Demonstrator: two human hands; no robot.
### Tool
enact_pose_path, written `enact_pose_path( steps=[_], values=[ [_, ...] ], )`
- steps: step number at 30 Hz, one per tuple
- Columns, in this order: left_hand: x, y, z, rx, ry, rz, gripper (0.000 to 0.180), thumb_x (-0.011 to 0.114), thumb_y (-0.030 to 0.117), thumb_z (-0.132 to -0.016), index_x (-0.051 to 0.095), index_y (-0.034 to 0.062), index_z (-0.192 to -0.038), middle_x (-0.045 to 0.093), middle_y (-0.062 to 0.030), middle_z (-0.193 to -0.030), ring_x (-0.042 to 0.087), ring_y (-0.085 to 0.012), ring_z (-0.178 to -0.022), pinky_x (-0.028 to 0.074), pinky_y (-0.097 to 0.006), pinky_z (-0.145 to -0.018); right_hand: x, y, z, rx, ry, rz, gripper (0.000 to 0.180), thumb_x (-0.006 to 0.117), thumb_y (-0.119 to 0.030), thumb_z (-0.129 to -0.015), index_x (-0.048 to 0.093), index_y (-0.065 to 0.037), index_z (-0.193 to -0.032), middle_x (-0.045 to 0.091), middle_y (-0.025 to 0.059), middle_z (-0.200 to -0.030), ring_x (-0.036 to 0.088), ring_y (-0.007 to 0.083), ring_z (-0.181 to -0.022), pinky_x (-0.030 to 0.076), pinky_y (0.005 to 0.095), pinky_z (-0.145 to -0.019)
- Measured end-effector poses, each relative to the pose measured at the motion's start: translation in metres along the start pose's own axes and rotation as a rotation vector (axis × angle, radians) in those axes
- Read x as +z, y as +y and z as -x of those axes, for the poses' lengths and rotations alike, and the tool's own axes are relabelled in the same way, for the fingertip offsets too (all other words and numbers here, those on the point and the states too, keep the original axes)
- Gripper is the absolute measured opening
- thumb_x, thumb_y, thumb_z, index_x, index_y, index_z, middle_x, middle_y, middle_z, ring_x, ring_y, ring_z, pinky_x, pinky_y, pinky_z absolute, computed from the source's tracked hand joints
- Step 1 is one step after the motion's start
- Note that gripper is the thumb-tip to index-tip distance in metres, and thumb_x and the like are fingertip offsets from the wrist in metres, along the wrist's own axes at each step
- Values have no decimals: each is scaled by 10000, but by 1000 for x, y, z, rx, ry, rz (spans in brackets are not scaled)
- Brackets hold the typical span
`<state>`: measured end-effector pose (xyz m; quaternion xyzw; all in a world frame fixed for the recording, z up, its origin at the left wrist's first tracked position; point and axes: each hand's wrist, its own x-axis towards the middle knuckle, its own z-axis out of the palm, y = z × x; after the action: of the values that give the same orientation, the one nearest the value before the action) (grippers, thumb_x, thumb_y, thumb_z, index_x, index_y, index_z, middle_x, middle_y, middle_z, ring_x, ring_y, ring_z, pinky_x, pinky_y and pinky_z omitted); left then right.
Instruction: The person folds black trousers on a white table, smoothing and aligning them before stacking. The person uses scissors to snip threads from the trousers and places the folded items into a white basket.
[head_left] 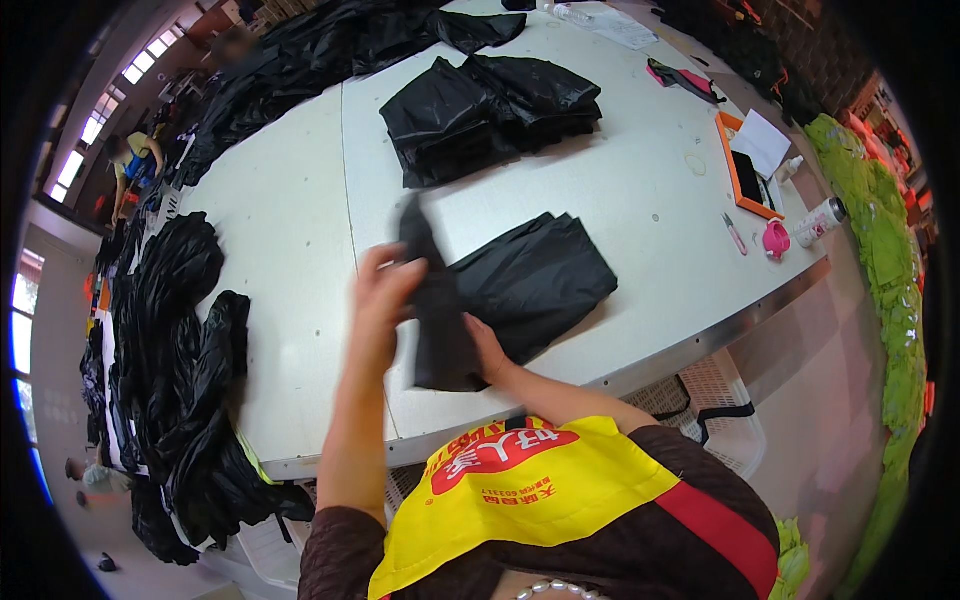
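Note:
Both of my hands are on a folded black garment (440, 335) of thin, shiny fabric near the table's front edge. My left hand (380, 285), a little blurred, grips its left side with bent fingers. At its lower right edge, my right hand (487, 350) holds the fabric, some fingers hidden behind it. The garment's upper end is tilted up and smeared by motion. Another folded black garment (550, 280) lies flat just to the right, partly covered by the held one. Farther back sits a thick stack of folded black garments (490, 110).
Loose black garments heap along the left side (170, 330) and far edge (330, 55) of the white table (285, 250). At the right are an orange box (745, 170), small snips (736, 235), a pink cup (776, 240) and a bottle (820, 222). White baskets (735, 400) stand below.

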<state>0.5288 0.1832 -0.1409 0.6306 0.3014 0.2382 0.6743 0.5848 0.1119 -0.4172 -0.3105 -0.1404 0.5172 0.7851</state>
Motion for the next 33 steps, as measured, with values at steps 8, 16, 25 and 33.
enact_pose_path(
  steps=[8,16,25,33],
  values=[
    [51,-176,-29,566,-298,-1297,614,513,550,-803,462,204,-1308,376,-159,-1364,287,-334,-1299,126,-655,-980,-11,-10,10,239,-18,-103,344,495,-249,-894,530,-23,-1150,581,93,-1099,522,187,-1009,389,289,-906],
    [50,-191,-34,386,-388,-1110,654,491,564,-810,407,195,-1344,323,-159,-1400,255,-338,-1316,100,-645,-992,-8,-107,61,380,-302,970,284,552,-199,-849,559,-35,-1080,613,113,-1019,575,205,-895,448,301,-832],
    [60,-202,-21,614,-219,-1331,714,453,625,-796,382,182,-1352,330,-167,-1385,268,-342,-1298,157,-644,-974,-51,-288,39,162,515,1606,604,658,-446,-766,537,51,-1087,612,160,-962,623,212,-890,521,308,-666],
    [52,-197,-19,607,-225,-1298,718,469,630,-785,393,185,-1343,345,-153,-1378,285,-326,-1291,159,-632,-981,-59,-257,5,744,127,796,770,723,-406,-703,441,95,-1216,567,205,-1125,590,258,-995,491,349,-845]
  ],
)
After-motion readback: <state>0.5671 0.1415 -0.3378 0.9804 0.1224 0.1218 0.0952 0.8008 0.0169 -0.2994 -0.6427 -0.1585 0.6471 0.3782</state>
